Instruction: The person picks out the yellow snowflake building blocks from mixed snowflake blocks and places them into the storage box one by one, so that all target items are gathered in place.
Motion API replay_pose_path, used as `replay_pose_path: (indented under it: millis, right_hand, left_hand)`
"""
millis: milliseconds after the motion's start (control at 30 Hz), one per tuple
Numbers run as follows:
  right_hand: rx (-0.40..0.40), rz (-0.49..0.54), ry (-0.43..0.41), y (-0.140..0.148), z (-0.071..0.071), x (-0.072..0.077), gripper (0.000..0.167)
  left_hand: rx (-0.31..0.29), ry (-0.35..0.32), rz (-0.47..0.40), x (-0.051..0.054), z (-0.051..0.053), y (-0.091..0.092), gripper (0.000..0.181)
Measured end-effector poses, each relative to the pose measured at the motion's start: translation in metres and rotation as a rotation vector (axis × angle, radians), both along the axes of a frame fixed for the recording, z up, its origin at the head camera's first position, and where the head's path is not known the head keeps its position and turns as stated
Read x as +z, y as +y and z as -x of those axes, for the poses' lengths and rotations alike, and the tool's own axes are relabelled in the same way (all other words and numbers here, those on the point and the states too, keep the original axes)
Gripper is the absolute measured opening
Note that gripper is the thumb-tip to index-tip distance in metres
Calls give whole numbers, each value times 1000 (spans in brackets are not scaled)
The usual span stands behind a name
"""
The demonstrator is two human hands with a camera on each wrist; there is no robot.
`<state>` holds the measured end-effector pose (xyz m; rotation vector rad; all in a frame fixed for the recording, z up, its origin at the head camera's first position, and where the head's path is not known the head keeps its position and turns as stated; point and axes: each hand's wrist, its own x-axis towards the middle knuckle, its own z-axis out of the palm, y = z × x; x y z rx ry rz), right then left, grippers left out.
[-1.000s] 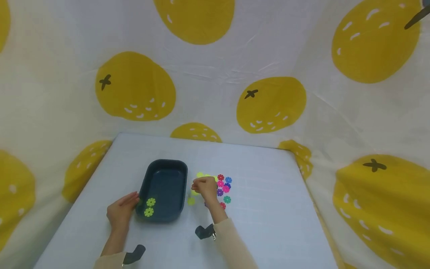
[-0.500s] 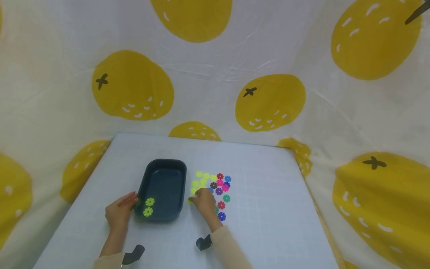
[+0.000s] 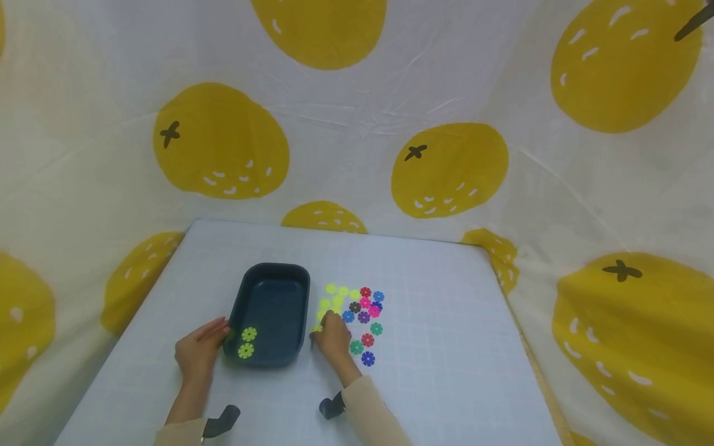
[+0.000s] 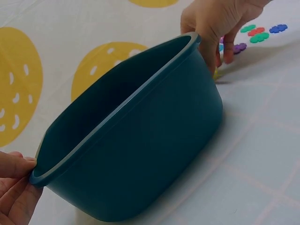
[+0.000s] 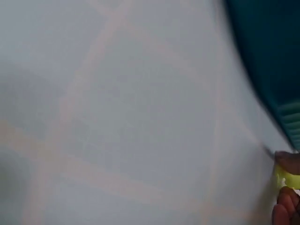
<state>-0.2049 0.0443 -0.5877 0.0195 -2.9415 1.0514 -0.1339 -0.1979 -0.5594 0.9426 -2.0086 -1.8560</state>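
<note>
A dark teal plastic basin stands on the table, with two yellow-green snowflake discs lying at its near left. My left hand pinches the basin's left rim between thumb and fingers, plain in the left wrist view. Right of the basin, my right hand is low over the tabletop. Its thumb and fingers pinch a yellow snowflake disc in the right wrist view, partly hidden by the fingertips. Other yellow discs lie just beyond this hand.
Right of my right hand lie several snowflake discs in red, green, blue, pink and purple. A pale checked cloth covers the table. Behind it hangs a white curtain printed with yellow fruit.
My right hand has come down and nearer to me, onto the nearest yellow disc, and now pinches it. The left hand stays at the basin's rim.
</note>
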Motion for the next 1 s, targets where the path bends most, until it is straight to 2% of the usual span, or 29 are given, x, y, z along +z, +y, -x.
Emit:
replay_pose_path:
  millis: [100,167,333,467,533,667,1000]
  right_hand:
    - [-21,94,19,3,3,0,10]
    - [-46,210,-18,6,7,2,6]
    - [-163,536,-259,11,16,17,20]
    - [-253,714,-396,14,21,33,24]
    - [-264,770,-427,14,23,40,24]
    - [-232,828,-443,10,27,52,24]
    - [-203,916,-390,-10,32,68,23]
  left_hand:
    - [-2,8,-10,0,0,0,38]
    - [-2,13,-6,1,-1,-1,37]
    - [4,16,5,6,-2,-1,37]
    - [1,22,-19,6,-1,-1,37]
    - [3,25,-20,5,-1,-1,37]
    - [2,11,-1,4,-2,0,36]
    - [14,14,-3,2,-1,2,37]
